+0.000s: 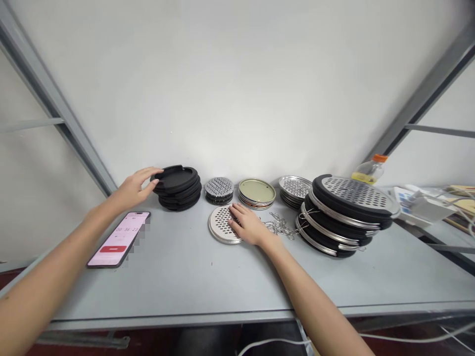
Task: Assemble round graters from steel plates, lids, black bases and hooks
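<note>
My left hand reaches to the left rim of a stack of black round trays, thumb and fingers apart. Its fingertips are at the top tray's edge; whether they press on it I cannot tell. My right hand lies flat with fingers stretched over a round perforated metal plate on the table. Behind that plate are a stack of small grey grated discs and a stack of olive-gold round lids. Wire clips lie loose right of my right hand.
A tall stack of black trays with perforated metal plates stands at right, beside silver perforated discs. A phone lies at left on the grey table. An orange-capped bottle and a white box are at far right.
</note>
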Demonstrator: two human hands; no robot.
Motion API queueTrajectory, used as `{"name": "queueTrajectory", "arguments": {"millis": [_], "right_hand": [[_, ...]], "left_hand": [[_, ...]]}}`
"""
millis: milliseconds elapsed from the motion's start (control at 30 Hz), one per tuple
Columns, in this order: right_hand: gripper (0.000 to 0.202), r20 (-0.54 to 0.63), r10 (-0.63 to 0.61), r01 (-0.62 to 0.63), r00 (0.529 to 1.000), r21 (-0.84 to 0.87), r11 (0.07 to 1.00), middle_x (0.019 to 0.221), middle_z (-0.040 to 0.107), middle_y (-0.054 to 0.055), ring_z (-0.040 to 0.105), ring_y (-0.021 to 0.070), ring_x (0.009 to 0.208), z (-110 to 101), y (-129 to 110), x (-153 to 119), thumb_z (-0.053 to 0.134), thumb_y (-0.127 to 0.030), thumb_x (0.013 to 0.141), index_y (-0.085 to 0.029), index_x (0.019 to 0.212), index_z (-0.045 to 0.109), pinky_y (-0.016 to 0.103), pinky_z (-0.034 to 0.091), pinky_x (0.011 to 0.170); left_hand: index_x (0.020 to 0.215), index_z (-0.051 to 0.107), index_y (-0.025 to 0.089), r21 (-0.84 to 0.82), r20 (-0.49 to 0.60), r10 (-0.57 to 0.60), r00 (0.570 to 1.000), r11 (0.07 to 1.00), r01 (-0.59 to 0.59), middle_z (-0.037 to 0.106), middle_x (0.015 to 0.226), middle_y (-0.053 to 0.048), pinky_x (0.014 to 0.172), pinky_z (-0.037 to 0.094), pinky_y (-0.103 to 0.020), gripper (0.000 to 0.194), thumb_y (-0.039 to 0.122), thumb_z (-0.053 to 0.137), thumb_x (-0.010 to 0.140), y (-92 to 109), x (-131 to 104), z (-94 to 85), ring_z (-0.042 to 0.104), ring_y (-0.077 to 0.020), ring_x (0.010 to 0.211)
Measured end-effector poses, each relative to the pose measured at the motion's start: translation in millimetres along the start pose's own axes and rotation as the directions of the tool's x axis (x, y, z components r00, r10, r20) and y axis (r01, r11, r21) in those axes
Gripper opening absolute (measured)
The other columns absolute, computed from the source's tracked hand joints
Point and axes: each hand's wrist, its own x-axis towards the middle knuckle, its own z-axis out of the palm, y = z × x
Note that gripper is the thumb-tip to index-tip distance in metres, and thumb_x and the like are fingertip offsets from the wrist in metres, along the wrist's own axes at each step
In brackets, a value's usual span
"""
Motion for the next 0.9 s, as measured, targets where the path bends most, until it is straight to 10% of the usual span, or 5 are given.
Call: {"name": "queueTrajectory", "arguments": {"millis": [367,900], "right_hand": [[0.052,-0.008,-0.014,0.014,1.0,0.009,1.0,0.142,0.043,0.018,0.036,0.0272,0.134,-1,0,0,0.038,-0.04,0.093,-0.009,0.135,0.044,0.042,0.03,0.111],[0.051,-0.011,-0.006,0.006,1.0,0.023,1.0,0.143,0.042,0.018,0.035,0.0271,0.135,3,2,-1,0.039,-0.04,0.093,-0.01,0.134,0.045,0.042,0.029,0.111]], "left_hand": [[0.124,0.056,0.023,0.121,0.331,0.051,0.942,0.988,-0.096,0.055,0.127,-0.011,0.095,0.042,-0.04,0.056,0.062,0.04,0.086,-39,7,-5.4,0.057,-0.0267,0.107],[0.118,0.062,0.028,0.147,0.268,0.087,0.959,0.98,-0.131,0.058,0.111,-0.006,0.078,0.046,-0.031,0.041,0.051,0.042,0.09,-59,-7,-12.0,0.06,-0.0185,0.082]]}}
